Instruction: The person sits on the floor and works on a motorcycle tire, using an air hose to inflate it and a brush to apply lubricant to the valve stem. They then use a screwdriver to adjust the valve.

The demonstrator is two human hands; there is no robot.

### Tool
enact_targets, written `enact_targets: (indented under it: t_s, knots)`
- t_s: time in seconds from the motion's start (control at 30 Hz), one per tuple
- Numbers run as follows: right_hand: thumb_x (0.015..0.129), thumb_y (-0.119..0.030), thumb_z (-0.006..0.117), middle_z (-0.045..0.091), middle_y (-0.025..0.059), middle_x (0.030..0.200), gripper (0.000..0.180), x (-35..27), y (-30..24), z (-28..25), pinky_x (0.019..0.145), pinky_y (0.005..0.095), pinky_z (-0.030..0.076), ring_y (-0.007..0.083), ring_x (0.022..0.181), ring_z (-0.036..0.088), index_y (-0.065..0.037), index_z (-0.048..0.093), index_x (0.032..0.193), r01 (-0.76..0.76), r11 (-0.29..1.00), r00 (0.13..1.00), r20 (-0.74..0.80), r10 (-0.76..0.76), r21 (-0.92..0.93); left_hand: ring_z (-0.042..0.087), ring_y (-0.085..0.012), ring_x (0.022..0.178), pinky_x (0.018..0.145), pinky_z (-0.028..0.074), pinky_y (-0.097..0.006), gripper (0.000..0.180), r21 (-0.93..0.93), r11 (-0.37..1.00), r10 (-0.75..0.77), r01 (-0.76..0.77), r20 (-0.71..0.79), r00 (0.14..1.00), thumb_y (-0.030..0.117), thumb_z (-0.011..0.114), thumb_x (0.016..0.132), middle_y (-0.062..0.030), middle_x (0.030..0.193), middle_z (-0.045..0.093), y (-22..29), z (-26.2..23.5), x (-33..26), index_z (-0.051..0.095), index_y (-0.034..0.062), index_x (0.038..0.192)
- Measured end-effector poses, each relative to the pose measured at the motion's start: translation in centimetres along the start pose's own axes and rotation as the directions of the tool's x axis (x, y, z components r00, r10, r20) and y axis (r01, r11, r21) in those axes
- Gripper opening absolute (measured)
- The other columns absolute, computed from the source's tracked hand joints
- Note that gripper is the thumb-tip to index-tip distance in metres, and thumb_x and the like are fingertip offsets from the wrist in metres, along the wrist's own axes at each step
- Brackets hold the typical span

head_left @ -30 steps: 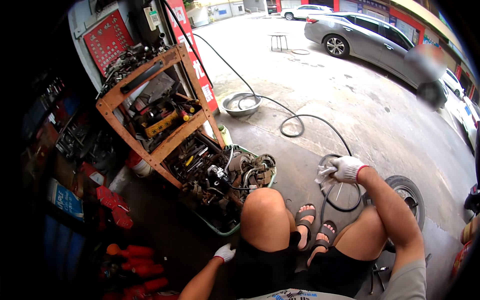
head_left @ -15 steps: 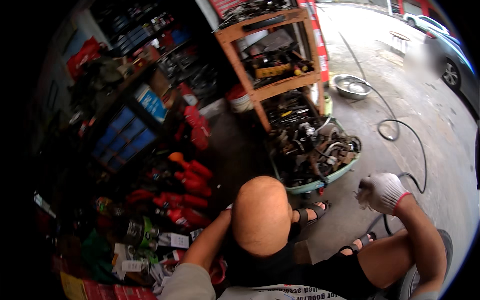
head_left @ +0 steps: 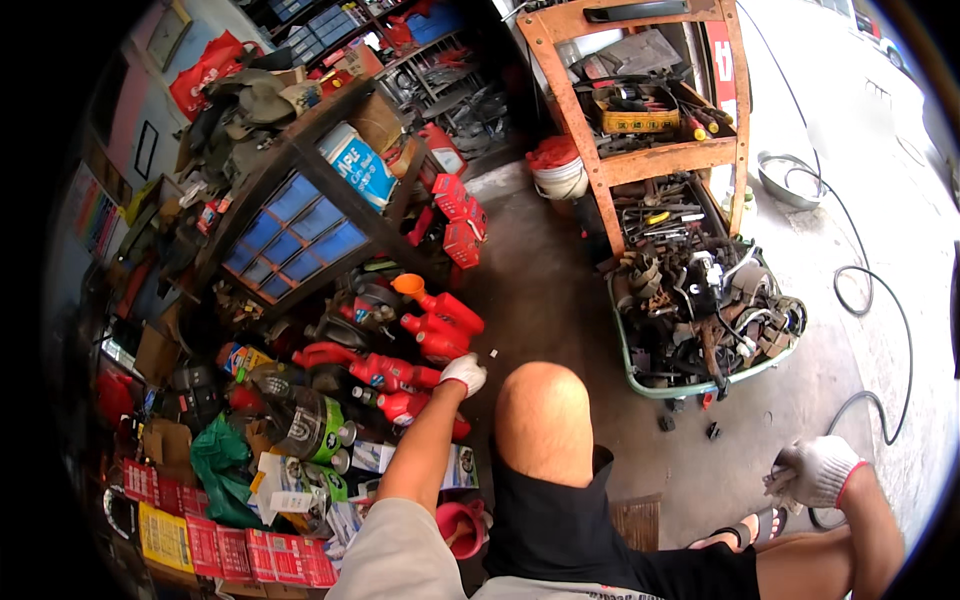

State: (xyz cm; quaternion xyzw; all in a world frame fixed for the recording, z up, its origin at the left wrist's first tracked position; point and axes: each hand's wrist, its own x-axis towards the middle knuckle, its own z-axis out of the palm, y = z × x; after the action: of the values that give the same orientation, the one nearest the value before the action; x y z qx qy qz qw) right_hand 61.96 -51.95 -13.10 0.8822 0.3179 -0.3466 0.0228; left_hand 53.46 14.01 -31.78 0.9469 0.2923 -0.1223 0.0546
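Head view: the right gloved hand (head_left: pixel 820 472) is clamping crumpled greyish material (head_left: pixel 779 483) at lower right, near a black hose (head_left: pixel 911 360). The left gloved hand (head_left: pixel 464 374) is hanging near red plastic bottles (head_left: pixel 390 372), its grip impossible to tell; a green tub (head_left: pixel 660 390) of metal parts is standing farther out, before an orange rack (head_left: pixel 668 159).

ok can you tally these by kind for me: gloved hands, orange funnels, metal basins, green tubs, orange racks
Gloved hands: 2 (left hand, right hand)
Orange funnel: 1
Metal basin: 1
Green tub: 1
Orange rack: 1
Total: 6
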Motion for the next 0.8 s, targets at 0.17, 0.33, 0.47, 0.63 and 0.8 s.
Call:
enact_targets:
  t_s: [0.17,0.33,0.47,0.63,0.8]
  knots:
    - [0.083,-0.037,0.071,0.074,0.0132,0.092,0.030,3.8,1.8,-0.1,0.076,0.0405,0.057,0.0344,0.088,0.071,-0.013,0.074,0.102,-0.099,0.989,0.992,0.087,0.090,0.111,0.065,-0.0442,0.105,0.091,0.052,-0.054,0.030,-0.221,0.936,-0.334,0.275,-0.307,0.891,0.032,0.054,0.092,-0.0252,0.109,0.069,-4.0,-3.0,3.7,0.069,0.0092,0.106]
    - [0.081,-0.040,0.074,0.075,0.0146,0.095,0.040,8.4,5.1,1.5,0.079,0.0380,0.057,0.0322,0.090,0.072,-0.011,0.072,0.108,-0.200,0.967,0.962,0.218,0.163,0.157,0.066,-0.0445,0.103,0.089,0.052,-0.052,0.031,-0.377,0.877,-0.433,0.298,-0.350,0.830,0.028,0.054,0.093,-0.0242,0.108,0.070,-9.9,-5.5,8.3,0.070,0.0089,0.111]
    - [0.079,-0.042,0.075,0.074,0.0135,0.108,0.052,12.5,7.6,2.3,0.089,0.0338,0.056,0.0279,0.102,0.070,-0.008,0.070,0.119,-0.291,0.946,0.902,0.371,0.222,0.140,0.066,-0.0415,0.104,0.089,0.052,-0.046,0.029,-0.486,0.874,-0.173,-0.017,-0.344,0.923,0.025,0.055,0.096,-0.0238,0.106,0.070,-7.6,-4.5,11.1,0.069,0.0026,0.107]
    - [0.089,-0.030,0.066,0.072,0.0127,0.112,0.039,17.4,8.6,2.0,0.089,0.0331,0.054,0.0272,0.100,0.067,-0.004,0.066,0.118,-0.327,0.942,0.817,0.526,0.238,0.081,0.067,-0.0408,0.101,0.088,0.053,-0.048,0.026,-0.511,0.858,-0.156,-0.054,-0.360,0.920,0.021,0.062,0.093,-0.0221,0.100,0.070,-1.9,-1.8,18.4,0.066,0.0053,0.113]
    - [0.089,-0.030,0.066,0.072,0.0129,0.112,0.039,21.3,7.4,1.3,0.089,0.0335,0.054,0.0274,0.100,0.067,-0.004,0.066,0.118,-0.401,0.909,0.802,0.523,0.288,0.115,0.059,-0.0451,0.117,0.099,0.050,-0.050,0.056,-0.527,0.831,-0.397,0.175,-0.344,0.851,0.030,0.067,0.088,-0.0305,0.130,0.058,-0.5,-0.6,30.5,0.053,-0.0006,0.132]
